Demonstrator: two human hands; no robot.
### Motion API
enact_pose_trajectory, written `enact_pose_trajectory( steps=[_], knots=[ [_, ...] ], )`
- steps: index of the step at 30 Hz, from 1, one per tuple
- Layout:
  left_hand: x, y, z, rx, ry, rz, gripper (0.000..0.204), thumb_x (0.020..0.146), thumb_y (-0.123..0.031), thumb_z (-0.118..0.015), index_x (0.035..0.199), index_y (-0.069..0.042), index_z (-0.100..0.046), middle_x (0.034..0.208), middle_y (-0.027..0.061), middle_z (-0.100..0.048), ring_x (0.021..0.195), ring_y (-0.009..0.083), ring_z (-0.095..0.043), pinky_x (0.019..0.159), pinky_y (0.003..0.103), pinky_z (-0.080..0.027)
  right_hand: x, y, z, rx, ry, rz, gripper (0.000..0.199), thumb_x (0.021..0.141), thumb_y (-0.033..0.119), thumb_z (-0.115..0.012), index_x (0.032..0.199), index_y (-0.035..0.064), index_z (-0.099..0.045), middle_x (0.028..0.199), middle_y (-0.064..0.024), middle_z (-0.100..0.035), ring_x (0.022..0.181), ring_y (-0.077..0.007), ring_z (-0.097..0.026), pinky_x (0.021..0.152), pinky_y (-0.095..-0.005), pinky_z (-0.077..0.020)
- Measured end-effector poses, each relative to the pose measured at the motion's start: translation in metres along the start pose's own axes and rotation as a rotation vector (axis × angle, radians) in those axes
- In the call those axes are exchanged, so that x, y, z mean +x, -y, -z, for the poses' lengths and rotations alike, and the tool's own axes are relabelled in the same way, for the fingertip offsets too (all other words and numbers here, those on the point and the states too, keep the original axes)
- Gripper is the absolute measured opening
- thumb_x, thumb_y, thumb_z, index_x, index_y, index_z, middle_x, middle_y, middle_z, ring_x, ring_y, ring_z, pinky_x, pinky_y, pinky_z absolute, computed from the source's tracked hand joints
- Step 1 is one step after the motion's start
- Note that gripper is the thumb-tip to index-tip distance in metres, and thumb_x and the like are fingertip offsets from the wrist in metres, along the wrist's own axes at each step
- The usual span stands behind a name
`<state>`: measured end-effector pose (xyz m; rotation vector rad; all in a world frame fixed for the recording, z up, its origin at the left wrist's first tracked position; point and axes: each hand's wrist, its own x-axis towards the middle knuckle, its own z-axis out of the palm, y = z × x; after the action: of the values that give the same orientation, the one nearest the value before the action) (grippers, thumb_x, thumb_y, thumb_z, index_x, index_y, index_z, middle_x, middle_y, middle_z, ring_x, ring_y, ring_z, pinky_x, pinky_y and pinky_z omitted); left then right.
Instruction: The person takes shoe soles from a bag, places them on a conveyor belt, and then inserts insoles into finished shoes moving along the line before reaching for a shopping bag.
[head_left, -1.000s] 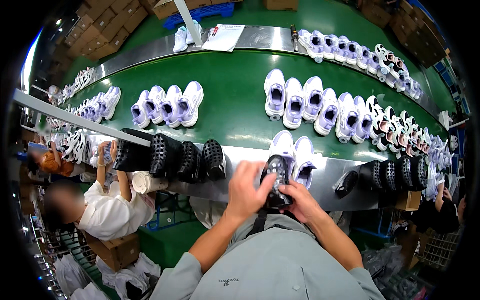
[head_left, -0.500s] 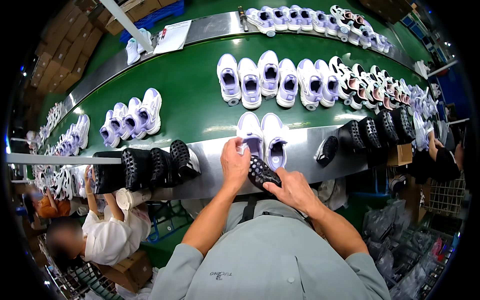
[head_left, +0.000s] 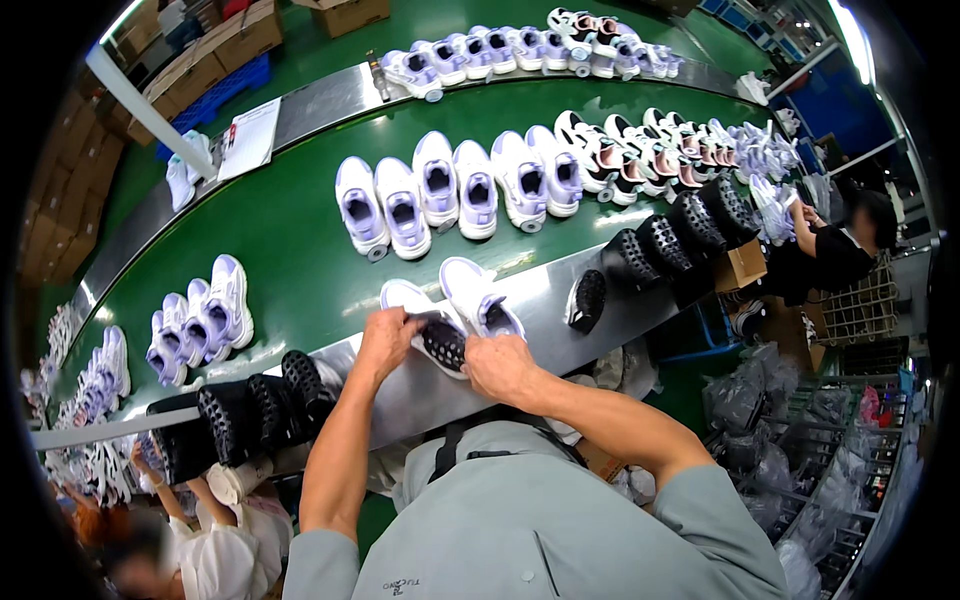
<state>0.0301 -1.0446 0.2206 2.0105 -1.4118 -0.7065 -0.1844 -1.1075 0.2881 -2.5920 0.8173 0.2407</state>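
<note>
Two white and lilac sneakers stand side by side before me on the metal edge, toes pointing away: a left sneaker (head_left: 402, 295) and a right sneaker (head_left: 465, 283). A black insole (head_left: 443, 342) with pale dots sits partly inside the left sneaker's opening, its heel end by my right hand. My left hand (head_left: 387, 342) is closed, pinching that sneaker's collar on its left side. My right hand (head_left: 503, 370) is closed on the insole's near end, beside the right sneaker's heel. Its fingertips are partly hidden.
Bundles of black insoles (head_left: 240, 425) lie left; more insole bundles (head_left: 665, 245) and a loose insole (head_left: 585, 300) lie right. Sneaker rows (head_left: 437, 185) stand on the green belt (head_left: 300, 230). A metal bar (head_left: 110, 430) crosses at left. Co-workers sit on both sides.
The view has swung right, shifting the scene leftward. The insole has gone from over the near edge into the left sneaker's opening. My right hand has followed it forward.
</note>
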Motion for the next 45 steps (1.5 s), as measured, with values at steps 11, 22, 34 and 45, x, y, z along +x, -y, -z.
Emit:
enact_pose_trajectory(
  steps=[11,22,34,45],
  knots=[
    [0.005,0.004,-0.01,-0.318,0.25,0.088,0.016,0.086,-0.012,-0.064,0.095,0.0,-0.07,0.079,0.015,-0.069,0.072,0.0213,-0.063,0.069,0.035,-0.05,0.029,-0.008,-0.003,-0.007,0.169,-0.055,0.025,0.079,0.025,-0.063,0.077,0.0023,-0.073,0.081,-0.0192,-0.071,0.077,-0.0332,-0.072,0.071,-0.0425,-0.0572],
    [0.013,-0.001,-0.016,-0.225,0.354,0.061,0.021,0.085,-0.018,-0.062,0.087,0.003,-0.066,0.079,0.0213,-0.064,0.072,0.0322,-0.06,0.069,0.041,-0.048,-0.027,-0.015,0.063,-0.089,0.269,0.016,0.029,0.084,0.026,-0.066,0.083,-0.0025,-0.069,0.08,-0.0229,-0.07,0.077,-0.0389,-0.07,0.071,-0.0466,-0.0562],
    [0.017,-0.014,-0.001,-0.29,0.49,0.062,0.015,0.083,-0.013,-0.065,0.09,-0.001,-0.069,0.079,0.0141,-0.067,0.071,0.0238,-0.061,0.068,0.037,-0.048,-0.01,-0.013,0.069,-0.469,0.372,0.341,0.012,0.078,0.017,-0.065,0.081,0.0122,-0.076,0.08,-0.0077,-0.074,0.075,-0.0253,-0.073,0.059,-0.0377,-0.0532],
    [0.017,-0.027,-0.018,-0.304,0.353,0.112,0.023,0.09,-0.015,-0.067,0.107,0.001,-0.071,0.089,0.0048,-0.071,0.081,0.0104,-0.062,0.075,0.028,-0.051,0.009,-0.013,-0.045,-0.266,-0.165,0.098,0.032,0.082,0.012,-0.061,0.107,-0.0077,-0.062,0.081,-0.0163,-0.069,0.071,-0.0286,-0.07,0.061,-0.0377,-0.0567]
  ],
)
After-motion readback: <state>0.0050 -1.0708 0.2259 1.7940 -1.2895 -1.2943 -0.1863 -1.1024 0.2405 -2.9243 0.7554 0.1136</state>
